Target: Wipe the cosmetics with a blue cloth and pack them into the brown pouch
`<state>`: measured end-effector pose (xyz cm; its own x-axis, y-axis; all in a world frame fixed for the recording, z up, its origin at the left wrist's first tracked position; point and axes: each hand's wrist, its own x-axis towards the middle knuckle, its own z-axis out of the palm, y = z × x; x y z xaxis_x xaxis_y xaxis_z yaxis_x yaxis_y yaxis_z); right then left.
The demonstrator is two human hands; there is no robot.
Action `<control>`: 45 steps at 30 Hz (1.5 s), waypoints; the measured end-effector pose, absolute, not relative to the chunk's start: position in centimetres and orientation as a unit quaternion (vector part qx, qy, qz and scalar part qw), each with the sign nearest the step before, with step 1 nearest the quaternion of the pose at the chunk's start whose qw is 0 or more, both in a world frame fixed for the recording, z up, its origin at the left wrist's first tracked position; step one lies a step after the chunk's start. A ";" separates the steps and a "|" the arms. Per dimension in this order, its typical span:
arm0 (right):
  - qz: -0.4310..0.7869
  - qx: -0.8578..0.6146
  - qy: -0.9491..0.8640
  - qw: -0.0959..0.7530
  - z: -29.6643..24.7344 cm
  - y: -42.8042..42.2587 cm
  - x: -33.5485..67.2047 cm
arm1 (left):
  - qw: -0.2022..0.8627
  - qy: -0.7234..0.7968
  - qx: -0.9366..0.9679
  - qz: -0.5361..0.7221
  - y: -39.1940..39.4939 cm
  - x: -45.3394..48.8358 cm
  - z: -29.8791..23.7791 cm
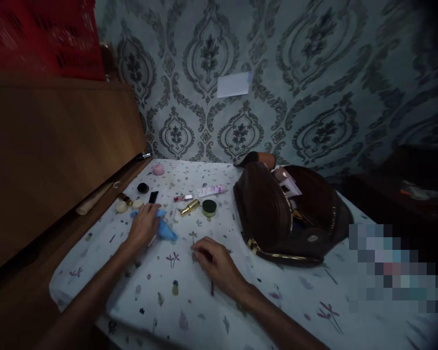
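Note:
My left hand [145,224] presses down on a crumpled blue cloth [167,230], fingers closed over it. Just beyond its fingertips lies a small black item [153,197]. My right hand [219,265] rests low over the patterned sheet, fingers loosely curled, with a gap at the thumb and nothing seen in it. Between the hands and the wall lie a gold lipstick tube [190,207], a round jar with a dark green lid [209,208], a red lip gloss tube [183,198] and a pink and white squeeze tube [211,190].
On the right stands an unzipped brown bag [263,209] with small items inside. Left of my left hand are a small brown bottle [125,199], a cream round piece [121,207], a black cap [143,187] and a pink jar [158,169]. A wooden cabinet [58,160] borders the left side.

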<state>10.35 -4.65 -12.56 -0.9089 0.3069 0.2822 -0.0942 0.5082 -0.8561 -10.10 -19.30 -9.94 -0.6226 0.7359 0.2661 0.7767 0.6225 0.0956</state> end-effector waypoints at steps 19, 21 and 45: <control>0.867 -0.117 -0.471 0.114 -12.3 -4.9 10.3 | -0.024 -0.865 -0.481 -0.141 -16.9 -2.9 -5.7; 0.900 -0.105 -0.413 0.096 -12.2 -5.0 10.3 | -0.055 -0.839 -0.525 -0.131 -16.4 -0.5 -6.1; 0.884 -0.108 -0.451 0.057 -10.6 -3.4 11.4 | -0.080 -0.682 -0.404 -0.604 -17.0 -2.5 -7.2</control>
